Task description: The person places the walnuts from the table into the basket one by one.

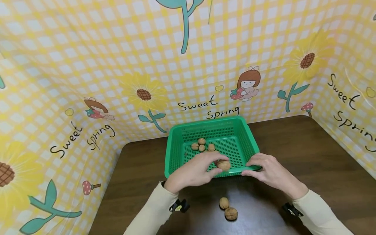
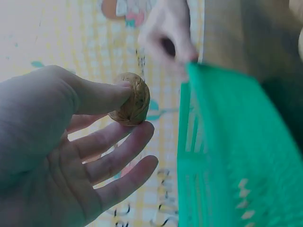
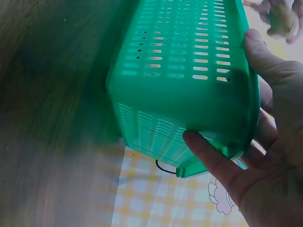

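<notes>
My left hand (image 1: 196,169) pinches a walnut (image 1: 224,165) between thumb and fingers, above the near rim of a green plastic basket (image 1: 252,135). In the left wrist view the walnut (image 2: 132,99) sits at the thumb tip and the outer fingers are spread. With my right hand (image 1: 271,171) I grip the basket's near right corner. From the right wrist view, the thumb (image 3: 258,49) lies along the rim and a finger presses the slotted side wall. Several walnuts (image 1: 201,148) lie inside the basket, toward its left; my left hand partly covers that group.
Two more walnuts, a paler one (image 1: 224,203) and a darker one (image 1: 231,213), rest on the dark wooden table (image 1: 141,182) in front of the basket. A yellow checked cloth (image 1: 188,71) with printed flowers hangs behind and along both sides.
</notes>
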A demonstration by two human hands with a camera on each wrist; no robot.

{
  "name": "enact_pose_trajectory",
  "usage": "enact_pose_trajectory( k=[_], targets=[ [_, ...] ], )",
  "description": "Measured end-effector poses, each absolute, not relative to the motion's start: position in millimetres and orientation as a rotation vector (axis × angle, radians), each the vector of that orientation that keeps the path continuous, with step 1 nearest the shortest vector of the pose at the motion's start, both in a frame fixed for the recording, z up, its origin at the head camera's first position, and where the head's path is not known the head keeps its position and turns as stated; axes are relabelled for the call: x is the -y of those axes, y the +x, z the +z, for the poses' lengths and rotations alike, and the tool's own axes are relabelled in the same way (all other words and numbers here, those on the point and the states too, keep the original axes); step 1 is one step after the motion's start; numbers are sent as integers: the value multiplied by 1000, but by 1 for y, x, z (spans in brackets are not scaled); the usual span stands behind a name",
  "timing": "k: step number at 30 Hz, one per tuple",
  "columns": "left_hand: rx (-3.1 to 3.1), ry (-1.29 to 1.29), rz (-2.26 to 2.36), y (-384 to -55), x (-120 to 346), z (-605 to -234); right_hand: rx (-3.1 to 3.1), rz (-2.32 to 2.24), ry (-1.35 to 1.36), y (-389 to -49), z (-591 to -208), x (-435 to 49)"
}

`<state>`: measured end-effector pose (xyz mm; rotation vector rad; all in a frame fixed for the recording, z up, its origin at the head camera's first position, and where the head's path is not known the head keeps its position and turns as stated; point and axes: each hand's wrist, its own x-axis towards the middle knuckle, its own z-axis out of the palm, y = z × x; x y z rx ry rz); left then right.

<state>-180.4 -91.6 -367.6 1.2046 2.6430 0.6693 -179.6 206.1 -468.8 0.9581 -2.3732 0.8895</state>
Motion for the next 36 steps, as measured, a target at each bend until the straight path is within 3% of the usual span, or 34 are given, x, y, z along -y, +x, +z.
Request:
enact_pose_trajectory(
  k=[17,27,36],
  targets=[
    [-2685,954,844,-269,95,-360,2424,918,981,-178,-467,-208],
    [-2689,719,912,-325,106,-401,2394,898,976,-179,-469,-210],
    [-2697,595,772,-338,116,-435,2396,909,978,-181,-469,-210]
  ],
)
